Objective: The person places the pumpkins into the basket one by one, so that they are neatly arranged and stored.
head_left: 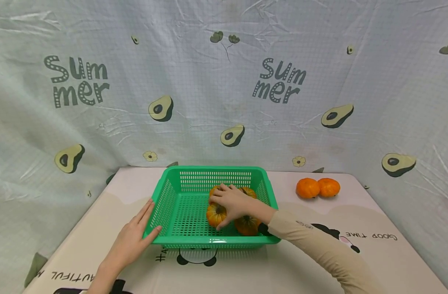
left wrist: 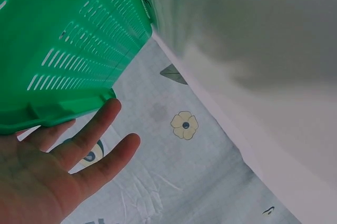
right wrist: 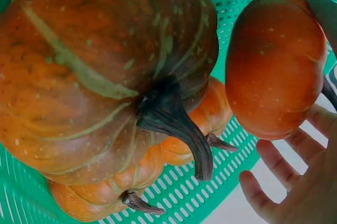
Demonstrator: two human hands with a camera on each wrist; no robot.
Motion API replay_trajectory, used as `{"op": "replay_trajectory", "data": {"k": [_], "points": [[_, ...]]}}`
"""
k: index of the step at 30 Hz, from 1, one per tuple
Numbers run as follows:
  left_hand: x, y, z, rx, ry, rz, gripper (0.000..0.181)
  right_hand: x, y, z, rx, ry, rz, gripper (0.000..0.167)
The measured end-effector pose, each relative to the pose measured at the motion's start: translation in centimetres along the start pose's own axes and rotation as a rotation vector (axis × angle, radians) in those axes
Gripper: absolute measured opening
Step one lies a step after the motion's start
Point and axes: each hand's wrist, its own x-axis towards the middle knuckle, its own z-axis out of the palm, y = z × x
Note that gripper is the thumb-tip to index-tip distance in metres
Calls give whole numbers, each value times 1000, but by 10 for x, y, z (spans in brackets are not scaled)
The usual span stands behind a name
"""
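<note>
A green plastic basket with slotted walls holds several orange pumpkins. My left hand rests at its left rim, fingers mostly straight and thumb extended over the front left corner. In the left wrist view, the fingers touch the rim from outside. My right hand reaches into the basket and holds a small pumpkin between thumb and fingers. Beside it, in the right wrist view, is a larger pumpkin with a dark curved stem. Two smaller pumpkins, one of them a striped pumpkin, are partly hidden behind it.
Two orange pumpkins, a left pumpkin and a right pumpkin, sit side by side on the table, right of the basket. A printed curtain hangs behind the table and along its sides.
</note>
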Motion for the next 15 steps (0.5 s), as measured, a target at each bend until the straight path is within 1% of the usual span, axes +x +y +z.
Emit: {"op": "replay_trajectory", "data": {"k": [9,15], "points": [[0,0,0,-3,-10,-8,67,-1,-1,1,3,-63,19,75],[0,-1,0,-2,-8,-6,67,-2,0,4,12,-76,27,75]]}}
